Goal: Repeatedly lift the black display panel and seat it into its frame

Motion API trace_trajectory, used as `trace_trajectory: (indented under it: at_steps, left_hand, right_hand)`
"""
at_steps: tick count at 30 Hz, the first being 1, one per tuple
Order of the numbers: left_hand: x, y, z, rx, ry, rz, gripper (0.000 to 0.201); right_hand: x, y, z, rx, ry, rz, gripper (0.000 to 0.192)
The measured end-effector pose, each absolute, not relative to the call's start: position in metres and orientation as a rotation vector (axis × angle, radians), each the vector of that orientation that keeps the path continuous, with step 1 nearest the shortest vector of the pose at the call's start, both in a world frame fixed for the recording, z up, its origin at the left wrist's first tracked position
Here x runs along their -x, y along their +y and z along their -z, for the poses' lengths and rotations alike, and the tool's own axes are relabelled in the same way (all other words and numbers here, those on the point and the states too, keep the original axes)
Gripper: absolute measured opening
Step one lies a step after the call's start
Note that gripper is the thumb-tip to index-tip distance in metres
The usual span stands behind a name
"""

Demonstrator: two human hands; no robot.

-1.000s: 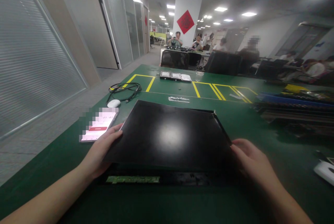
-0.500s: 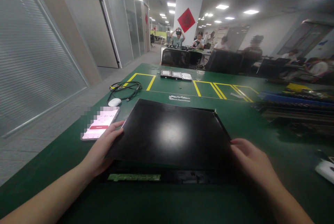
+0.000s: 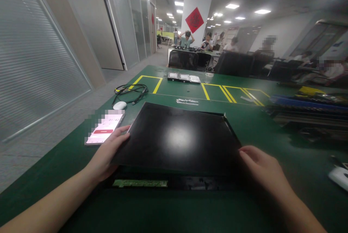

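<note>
Both hands — left hand (image 3: 107, 155), right hand (image 3: 262, 169) — grip the black panel (image 3: 176, 138) by its side edges. It looks thin, stiff, glossy and probably fragile — edges seem the safest hold.

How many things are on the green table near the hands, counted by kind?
Black panel, held at its sides by the left hand and right hand: 1
Phone: 1
White mouse: 1
Black cable: 1
Small flat drives in a row: 3
Total: 7
</note>
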State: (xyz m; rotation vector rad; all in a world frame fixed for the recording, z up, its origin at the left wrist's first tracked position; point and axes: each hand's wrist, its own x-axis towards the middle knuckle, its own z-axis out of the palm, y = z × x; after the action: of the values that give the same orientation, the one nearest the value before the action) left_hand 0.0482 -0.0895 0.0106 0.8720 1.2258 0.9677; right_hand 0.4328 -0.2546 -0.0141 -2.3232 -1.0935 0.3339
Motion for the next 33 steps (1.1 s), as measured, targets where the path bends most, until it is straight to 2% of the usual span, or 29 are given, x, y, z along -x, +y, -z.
trace_trajectory:
  at_steps: [10, 33]
  left_hand:
    - [-0.0453, -0.0857, -0.0051, -0.863, 1.199, -0.966, 0.047]
    - [-0.0448, -0.0843, -0.0016, -0.89, 1.193, -0.957, 0.041]
  right_hand:
    - [-0.4302, -0.2533, 0.0115, 2.373, -1.166, -0.321, 0.037]
    - [-0.43, -0.2536, 0.0097, 2.43, -1.26, -0.313, 0.04]
